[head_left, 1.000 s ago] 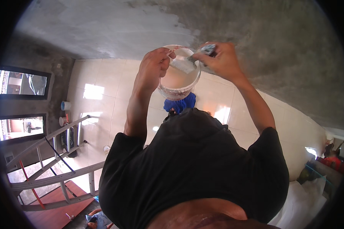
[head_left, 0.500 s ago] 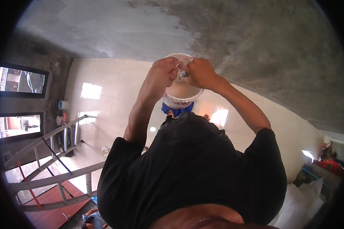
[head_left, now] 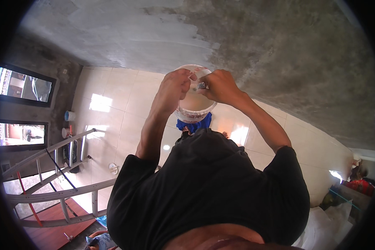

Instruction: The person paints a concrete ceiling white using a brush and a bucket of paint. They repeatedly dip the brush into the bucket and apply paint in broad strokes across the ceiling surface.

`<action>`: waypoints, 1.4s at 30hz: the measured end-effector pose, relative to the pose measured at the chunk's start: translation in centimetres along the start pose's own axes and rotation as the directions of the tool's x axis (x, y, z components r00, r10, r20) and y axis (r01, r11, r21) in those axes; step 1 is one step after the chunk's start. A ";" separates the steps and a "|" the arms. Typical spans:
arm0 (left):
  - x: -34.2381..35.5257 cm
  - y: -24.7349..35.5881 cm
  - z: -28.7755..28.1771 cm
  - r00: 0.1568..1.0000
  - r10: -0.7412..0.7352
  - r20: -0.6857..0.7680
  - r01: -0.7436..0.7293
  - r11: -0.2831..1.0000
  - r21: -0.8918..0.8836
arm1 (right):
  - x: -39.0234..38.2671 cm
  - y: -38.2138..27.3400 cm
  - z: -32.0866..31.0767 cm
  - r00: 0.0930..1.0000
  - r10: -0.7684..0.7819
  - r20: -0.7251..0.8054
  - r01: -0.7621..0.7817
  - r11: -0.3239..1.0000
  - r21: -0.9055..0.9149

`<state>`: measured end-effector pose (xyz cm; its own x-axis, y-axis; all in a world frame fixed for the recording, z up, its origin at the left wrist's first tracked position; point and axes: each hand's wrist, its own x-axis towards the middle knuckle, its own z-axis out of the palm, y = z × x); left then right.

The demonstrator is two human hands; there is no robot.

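- white bucket (head_left: 191, 116), red-marked outside, pale liquid (head_left: 194, 101) inside, before the grey wall (head_left: 279, 54); its mouth faces up, long axis roughly upright.
- the near rim is clear, with open room over the liquid.
- left hand (head_left: 175, 88) closed at the rim; right hand (head_left: 221, 85) gripping the brush.
- brush (head_left: 201, 86): greyish, mostly hidden, over the bucket; its direction cannot be told.

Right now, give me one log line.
left hand: holds bucket; right hand: holds brush handle; bucket: pale liquid inside; wall: lighter left, darker right
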<state>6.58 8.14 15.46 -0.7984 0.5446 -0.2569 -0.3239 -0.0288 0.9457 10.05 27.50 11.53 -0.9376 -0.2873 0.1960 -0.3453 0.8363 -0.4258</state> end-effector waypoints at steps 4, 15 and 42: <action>0.3 -0.8 -0.5 1.000 0.002 -0.024 -0.004 0.998 -0.064 | -0.3 -0.3 -0.2 0.995 -0.029 -0.096 0.031 0.999 0.014; 0.3 -1.4 -0.8 0.997 -0.014 -0.069 0.007 0.995 -0.100 | -1.3 -1.4 0.2 0.903 -0.071 -0.423 0.122 0.988 0.095; 1.2 -2.9 -1.7 0.993 -0.041 -0.113 0.027 0.992 -0.121 | -1.1 -0.5 2.1 0.852 -0.121 -0.509 0.157 0.987 0.027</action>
<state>5.68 7.48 12.03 -0.8366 0.4473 -0.3162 -0.4046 -0.1155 0.9072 11.17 26.45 9.67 -0.7359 -0.1089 0.6682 -0.4891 0.7680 -0.4134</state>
